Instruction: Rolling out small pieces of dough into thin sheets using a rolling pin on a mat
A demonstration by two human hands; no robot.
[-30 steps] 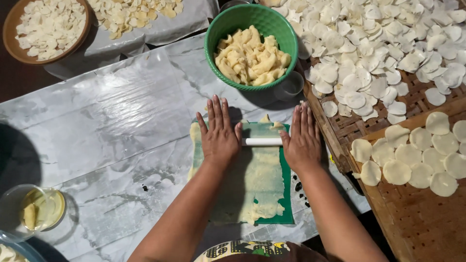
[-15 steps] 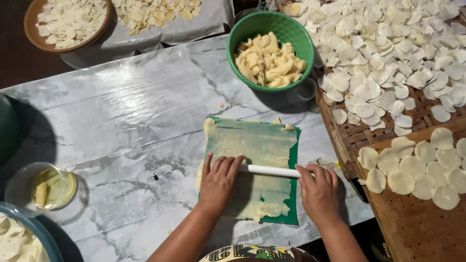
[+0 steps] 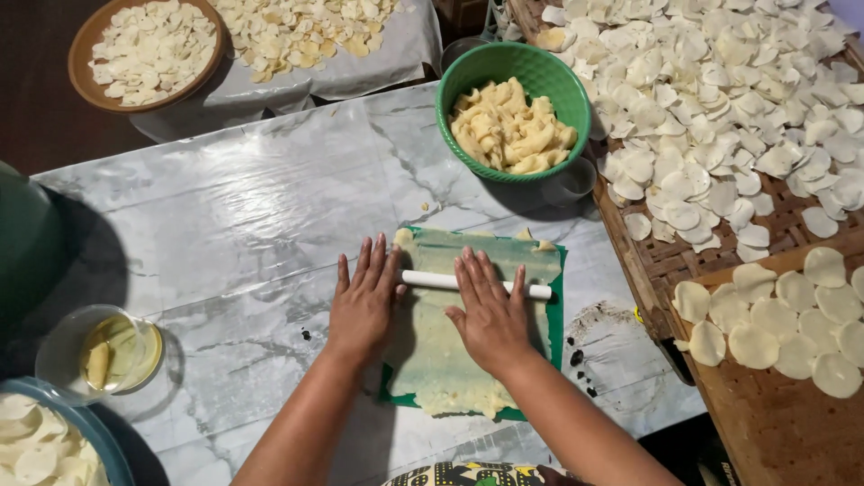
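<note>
A thin sheet of pale dough (image 3: 441,360) lies on a green mat (image 3: 555,286) on the marble-look table. A white rolling pin (image 3: 531,291) lies across the far part of the sheet. My left hand (image 3: 363,301) rests flat with fingers spread, pressing the pin's left end. My right hand (image 3: 490,315) lies flat over the pin's middle, fingers stretched forward. The pin's right end sticks out past my right hand.
A green bowl (image 3: 468,76) of dough pieces stands beyond the mat, a small clear cup (image 3: 571,183) beside it. Woven trays (image 3: 661,265) of round pale discs fill the right side. A brown bowl (image 3: 85,43) of discs sits far left; a clear oil dish (image 3: 106,353) sits near left.
Both hands pulled the pin toward me half a second ago, then pushed it away again over the dough. The view shifted slightly.
</note>
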